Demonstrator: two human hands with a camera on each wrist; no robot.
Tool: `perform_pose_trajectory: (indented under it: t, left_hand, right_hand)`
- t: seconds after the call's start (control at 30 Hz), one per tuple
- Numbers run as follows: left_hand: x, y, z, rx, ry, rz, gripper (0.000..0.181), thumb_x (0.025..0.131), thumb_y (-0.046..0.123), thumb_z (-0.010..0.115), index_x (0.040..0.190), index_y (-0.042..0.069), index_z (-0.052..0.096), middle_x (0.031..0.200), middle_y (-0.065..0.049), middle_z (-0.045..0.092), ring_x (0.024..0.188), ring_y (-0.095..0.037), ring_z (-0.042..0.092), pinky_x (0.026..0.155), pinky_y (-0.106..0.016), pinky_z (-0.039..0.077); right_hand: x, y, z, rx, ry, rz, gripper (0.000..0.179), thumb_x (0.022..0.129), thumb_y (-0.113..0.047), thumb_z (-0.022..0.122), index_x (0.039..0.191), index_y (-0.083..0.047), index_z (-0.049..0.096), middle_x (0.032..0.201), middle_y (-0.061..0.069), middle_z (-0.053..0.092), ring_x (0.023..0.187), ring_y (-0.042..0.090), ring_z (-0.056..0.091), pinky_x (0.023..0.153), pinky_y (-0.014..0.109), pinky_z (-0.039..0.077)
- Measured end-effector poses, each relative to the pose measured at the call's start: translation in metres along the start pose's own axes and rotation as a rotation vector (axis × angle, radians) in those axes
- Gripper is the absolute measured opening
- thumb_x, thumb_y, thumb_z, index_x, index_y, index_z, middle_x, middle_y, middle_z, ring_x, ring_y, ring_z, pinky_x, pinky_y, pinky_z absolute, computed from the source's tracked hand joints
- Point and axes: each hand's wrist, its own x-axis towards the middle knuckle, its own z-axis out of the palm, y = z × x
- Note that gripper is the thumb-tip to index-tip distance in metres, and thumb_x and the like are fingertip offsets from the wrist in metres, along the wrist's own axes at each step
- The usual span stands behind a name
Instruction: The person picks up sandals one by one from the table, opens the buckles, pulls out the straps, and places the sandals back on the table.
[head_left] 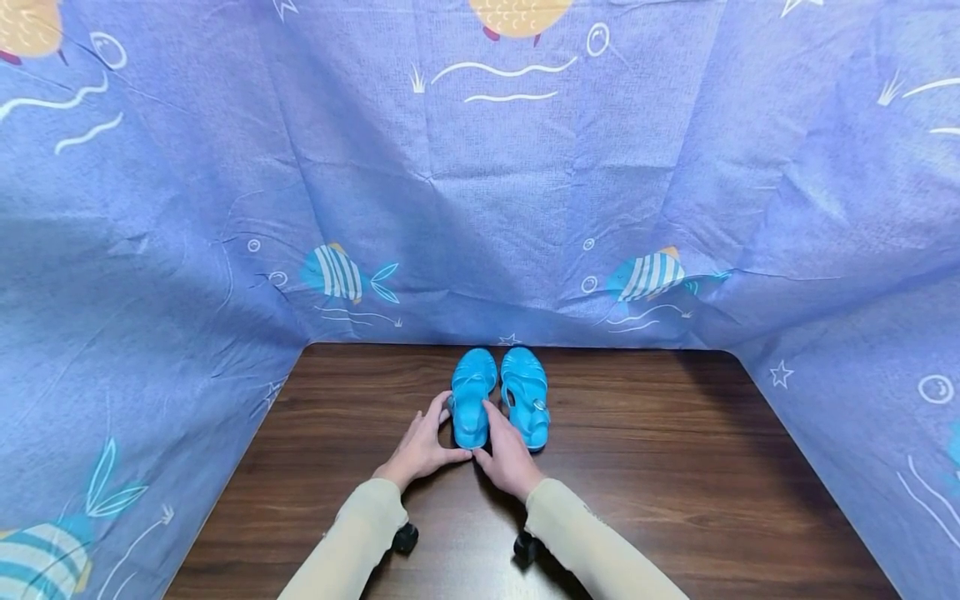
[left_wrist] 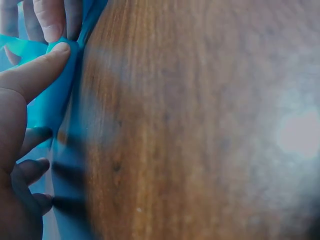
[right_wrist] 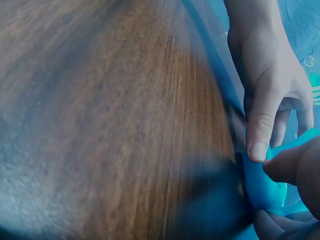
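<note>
Two bright blue sandals stand side by side near the back of a wooden table, toes pointing away from me. My left hand spreads around the left sandal, fingers along its outer side and thumb at its heel. On the inner side of that sandal lies my right hand, its thumb meeting the left thumb at the heel. The right sandal, with a strap and buckle, sits just beyond the right hand's fingers. In the right wrist view both thumbs touch the blue heel. The sandal's underside is hidden.
The dark wooden table extends to both sides. A blue fabric backdrop with fish prints rises behind its back edge and along both sides. Small black devices hang below both wrists.
</note>
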Motion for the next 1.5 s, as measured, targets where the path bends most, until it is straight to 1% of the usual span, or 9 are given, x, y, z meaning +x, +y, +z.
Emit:
perform_pose_trajectory:
  t: [0.2, 0.3, 0.5, 0.7, 0.87, 1.0, 1.2, 1.37, 1.5]
  left_hand:
    - [-0.007, 0.002, -0.001, 0.032, -0.01, -0.004, 0.111, 0.081, 0.043, 0.092, 0.164, 0.015, 0.023, 0.152, -0.018, 0.057, 0.149, -0.033, 0.046, 0.128, -0.064, 0.009]
    - [-0.01, 0.003, -0.001, 0.046, -0.009, -0.006, 0.111, 0.081, 0.044, 0.092, 0.164, 0.015, 0.024, 0.15, -0.019, 0.058, 0.148, -0.033, 0.047, 0.128, -0.063, 0.01]
    - [-0.015, 0.002, 0.001, 0.076, 0.0, 0.007, 0.11, 0.081, 0.046, 0.092, 0.163, 0.015, 0.025, 0.148, -0.019, 0.06, 0.145, -0.029, 0.051, 0.128, -0.062, 0.01]
    - [-0.019, 0.001, 0.001, 0.088, 0.006, 0.026, 0.111, 0.08, 0.048, 0.091, 0.162, 0.013, 0.026, 0.149, -0.017, 0.059, 0.149, -0.029, 0.046, 0.128, -0.063, 0.011]
    - [-0.024, 0.001, 0.001, 0.088, 0.002, 0.023, 0.112, 0.079, 0.051, 0.091, 0.162, 0.013, 0.027, 0.149, -0.019, 0.06, 0.147, -0.03, 0.049, 0.127, -0.064, 0.012]
    - [-0.028, 0.002, 0.001, 0.078, -0.002, 0.018, 0.111, 0.079, 0.051, 0.091, 0.162, 0.014, 0.027, 0.148, -0.019, 0.06, 0.146, -0.031, 0.05, 0.127, -0.065, 0.012]
    - [-0.032, 0.003, 0.0, 0.063, -0.005, 0.019, 0.11, 0.079, 0.049, 0.092, 0.162, 0.015, 0.027, 0.149, -0.018, 0.059, 0.149, -0.03, 0.046, 0.127, -0.065, 0.011]
    - [-0.033, 0.003, 0.001, 0.057, -0.012, 0.01, 0.111, 0.079, 0.048, 0.092, 0.162, 0.015, 0.027, 0.15, -0.016, 0.058, 0.151, -0.03, 0.043, 0.127, -0.064, 0.011]
    - [-0.034, 0.003, 0.001, 0.049, -0.011, 0.0, 0.111, 0.079, 0.048, 0.092, 0.162, 0.015, 0.027, 0.151, -0.016, 0.058, 0.151, -0.032, 0.043, 0.128, -0.064, 0.011]
  right_hand:
    - [-0.004, -0.002, 0.0, 0.022, 0.001, 0.025, 0.081, 0.096, -0.012, 0.079, 0.161, -0.001, 0.033, 0.161, 0.022, 0.044, 0.148, 0.038, 0.044, 0.119, 0.053, 0.04]
    - [-0.006, -0.003, 0.001, 0.022, 0.004, 0.02, 0.08, 0.095, -0.012, 0.079, 0.16, -0.001, 0.035, 0.16, 0.022, 0.046, 0.146, 0.039, 0.046, 0.117, 0.053, 0.042]
    - [-0.011, -0.004, 0.001, 0.045, 0.004, 0.021, 0.078, 0.095, -0.011, 0.079, 0.159, -0.002, 0.036, 0.159, 0.021, 0.046, 0.144, 0.037, 0.049, 0.112, 0.049, 0.049]
    - [-0.015, -0.005, 0.0, 0.066, -0.004, 0.019, 0.079, 0.094, -0.01, 0.08, 0.159, -0.001, 0.036, 0.157, 0.022, 0.048, 0.139, 0.034, 0.054, 0.106, 0.046, 0.054]
    - [-0.019, -0.006, 0.001, 0.068, -0.012, 0.026, 0.079, 0.094, -0.012, 0.081, 0.158, -0.002, 0.036, 0.155, 0.022, 0.05, 0.137, 0.035, 0.056, 0.105, 0.048, 0.054]
    - [-0.022, -0.006, 0.002, 0.061, -0.004, 0.016, 0.079, 0.094, -0.012, 0.081, 0.158, -0.001, 0.037, 0.155, 0.022, 0.05, 0.137, 0.035, 0.056, 0.107, 0.049, 0.052]
    - [-0.025, -0.006, 0.002, 0.077, -0.003, -0.002, 0.079, 0.093, -0.01, 0.081, 0.157, 0.0, 0.037, 0.154, 0.023, 0.05, 0.137, 0.035, 0.056, 0.107, 0.049, 0.053]
    - [-0.027, -0.007, 0.001, 0.115, -0.02, 0.014, 0.078, 0.093, -0.01, 0.081, 0.157, -0.001, 0.037, 0.154, 0.023, 0.05, 0.135, 0.034, 0.058, 0.104, 0.047, 0.054]
    - [-0.027, -0.007, -0.001, 0.125, -0.025, 0.016, 0.077, 0.094, -0.011, 0.081, 0.157, -0.001, 0.037, 0.154, 0.023, 0.051, 0.132, 0.034, 0.06, 0.103, 0.046, 0.055]
